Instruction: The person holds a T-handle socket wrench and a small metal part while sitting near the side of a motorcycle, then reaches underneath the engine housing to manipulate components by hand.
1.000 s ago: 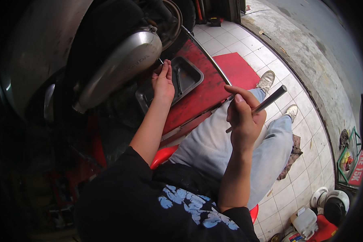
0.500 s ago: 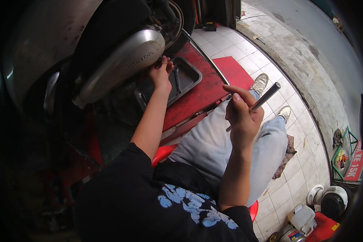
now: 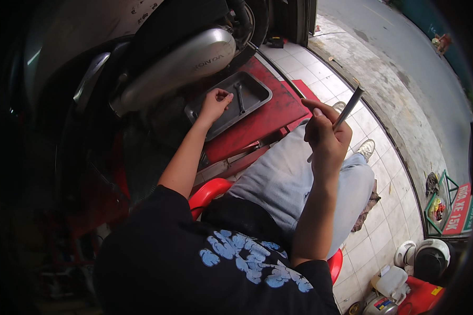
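My right hand is closed around the crossbar of a long metal T-handle wrench, its index finger laid towards the shaft. That shaft slants up to the rear of a scooter, beside its silver engine cover; its far tip is hard to make out. Over the left part of a grey metal tray is my left hand, fingers curled in a pinch. Whatever they hold, if anything, is too small to name. A dark combination spanner lies in the tray, right of my left hand.
The tray stands on a red platform under the scooter. I sit on a red plastic stool, legs stretched over white tiles. Containers, including a white jug, and a red sign stand at the right, with the street beyond.
My left hand has come away from beneath the engine cover and moved down over the tray. My right hand still grips the wrench. The whole view has shifted slightly.
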Demonstrator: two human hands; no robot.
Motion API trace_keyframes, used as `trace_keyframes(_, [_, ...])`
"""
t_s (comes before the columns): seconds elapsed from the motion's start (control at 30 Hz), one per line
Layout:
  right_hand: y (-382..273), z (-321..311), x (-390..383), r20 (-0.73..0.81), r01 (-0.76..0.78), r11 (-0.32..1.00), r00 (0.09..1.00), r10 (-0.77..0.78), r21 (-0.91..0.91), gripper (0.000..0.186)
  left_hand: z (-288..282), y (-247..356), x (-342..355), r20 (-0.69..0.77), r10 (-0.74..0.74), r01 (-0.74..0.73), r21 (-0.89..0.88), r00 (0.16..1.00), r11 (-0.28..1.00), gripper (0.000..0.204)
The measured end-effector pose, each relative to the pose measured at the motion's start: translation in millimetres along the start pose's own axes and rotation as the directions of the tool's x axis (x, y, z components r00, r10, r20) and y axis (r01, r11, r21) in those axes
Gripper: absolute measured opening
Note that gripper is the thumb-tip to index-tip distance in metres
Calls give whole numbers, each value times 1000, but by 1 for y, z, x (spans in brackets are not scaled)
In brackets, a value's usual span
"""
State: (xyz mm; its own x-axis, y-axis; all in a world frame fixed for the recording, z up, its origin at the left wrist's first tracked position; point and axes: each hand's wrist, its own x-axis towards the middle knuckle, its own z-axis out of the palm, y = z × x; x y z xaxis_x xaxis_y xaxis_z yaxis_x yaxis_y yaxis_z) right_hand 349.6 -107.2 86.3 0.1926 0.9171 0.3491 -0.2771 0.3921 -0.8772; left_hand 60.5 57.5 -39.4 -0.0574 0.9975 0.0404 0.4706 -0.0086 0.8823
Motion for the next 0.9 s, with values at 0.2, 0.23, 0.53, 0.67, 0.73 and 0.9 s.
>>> trace_keyframes(0.2, [-28,21,-26,-80,24,999,997,-25,-22,25,-68,-72,-34,-116,142,-51,572,983,819,23])
trace_keyframes(0.23, [-33,26,-31,-95,29,999,995,-32,-35,26,-77,-70,-36,-79,168,-94,567,983,819,22])
trace_keyframes(0.53, [-47,34,-48,-59,125,990,990,-129,-69,26,-80,-80,-25,-238,61,-46,66,969,997,30])
trace_keyframes(0.67, [-51,33,-50,-59,111,992,992,-115,-64,27,-84,-70,-20,-197,-201,17,-672,960,741,47])
trace_keyframes(0.73, [-50,31,-53,-65,124,990,990,-129,-66,27,-83,-61,-24,-200,-205,-25,-771,958,637,56])
trace_keyframes(0.9, [-52,34,-56,-63,137,985,988,-144,-100,27,-91,-64,-26,-112,-104,-41,-852,988,522,59])
